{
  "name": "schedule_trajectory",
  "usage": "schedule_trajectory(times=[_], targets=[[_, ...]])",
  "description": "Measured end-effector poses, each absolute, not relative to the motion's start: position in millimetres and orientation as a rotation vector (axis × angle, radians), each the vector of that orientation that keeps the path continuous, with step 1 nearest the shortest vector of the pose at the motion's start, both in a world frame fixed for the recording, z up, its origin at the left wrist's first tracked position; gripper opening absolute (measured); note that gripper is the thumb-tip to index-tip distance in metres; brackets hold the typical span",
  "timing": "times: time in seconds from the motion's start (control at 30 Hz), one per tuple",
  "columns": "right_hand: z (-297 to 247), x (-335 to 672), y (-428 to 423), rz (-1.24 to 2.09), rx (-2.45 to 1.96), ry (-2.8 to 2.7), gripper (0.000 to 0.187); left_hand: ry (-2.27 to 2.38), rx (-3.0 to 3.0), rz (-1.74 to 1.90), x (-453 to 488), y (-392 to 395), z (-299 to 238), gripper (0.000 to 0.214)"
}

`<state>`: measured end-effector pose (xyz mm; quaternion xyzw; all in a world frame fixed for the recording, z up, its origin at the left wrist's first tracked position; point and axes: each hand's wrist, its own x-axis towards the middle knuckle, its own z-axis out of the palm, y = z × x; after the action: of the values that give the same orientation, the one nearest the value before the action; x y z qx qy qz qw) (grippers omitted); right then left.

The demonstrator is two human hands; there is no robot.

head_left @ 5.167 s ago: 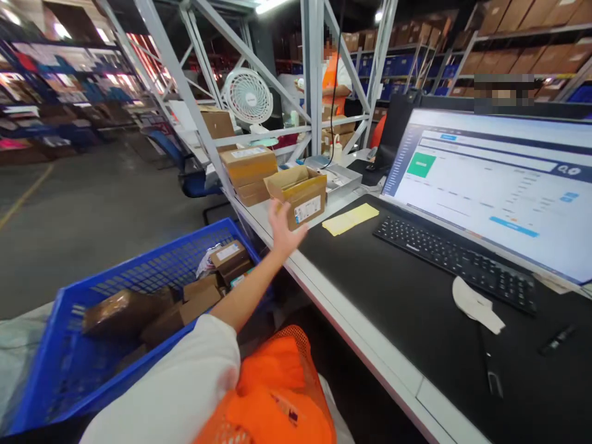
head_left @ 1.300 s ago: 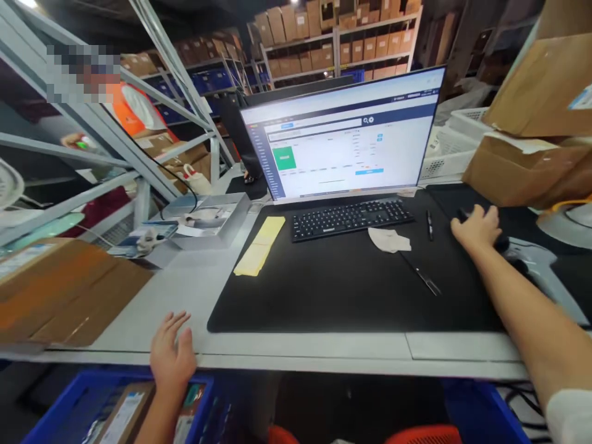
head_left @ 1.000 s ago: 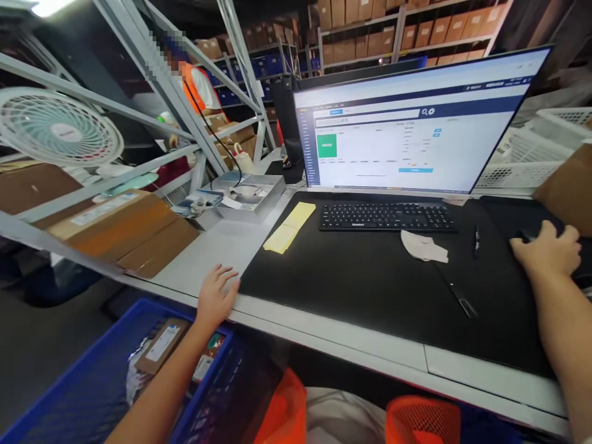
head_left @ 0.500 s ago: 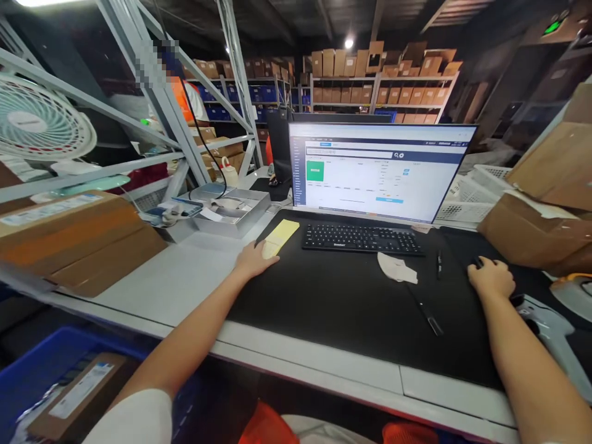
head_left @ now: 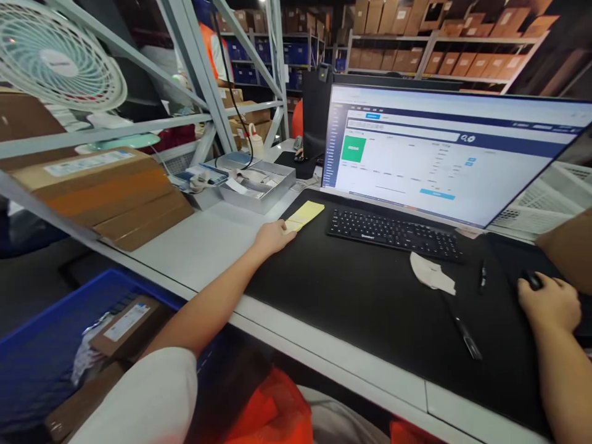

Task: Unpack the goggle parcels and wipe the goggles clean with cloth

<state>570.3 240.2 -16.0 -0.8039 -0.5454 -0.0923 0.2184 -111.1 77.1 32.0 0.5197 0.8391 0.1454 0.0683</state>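
Head view: oblong yellow paper (head_left: 307,213), pale, thin.

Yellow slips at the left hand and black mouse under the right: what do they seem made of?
Yellow slips: probably matte paper, being flat, thin and without shine. Black mouse: likely smooth plastic, judging by its rounded shell, though mostly hidden.

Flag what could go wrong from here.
1. The left grip is on only the near end of the yellow paper; a quick pull might crease it or drag it askew.
2. The pen lies loose to the left of the mouse under the right grip; a leftward sweep could knock it.
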Motion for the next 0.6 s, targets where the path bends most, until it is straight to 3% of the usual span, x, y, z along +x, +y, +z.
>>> schedule_trajectory(times=[0.23,0.6], targets=[[-17.7,574.8,248.9,-0.085,-2.305,-1.47,0.08,2.522,1.554,0.47,-113.4,76.7,32.4,0.046],[-27.0,584.2,253.7,-0.25,-2.249,-1.565,0.064,2.381,1.645,0.456,-129.1,71.6,39.2,0.063]])
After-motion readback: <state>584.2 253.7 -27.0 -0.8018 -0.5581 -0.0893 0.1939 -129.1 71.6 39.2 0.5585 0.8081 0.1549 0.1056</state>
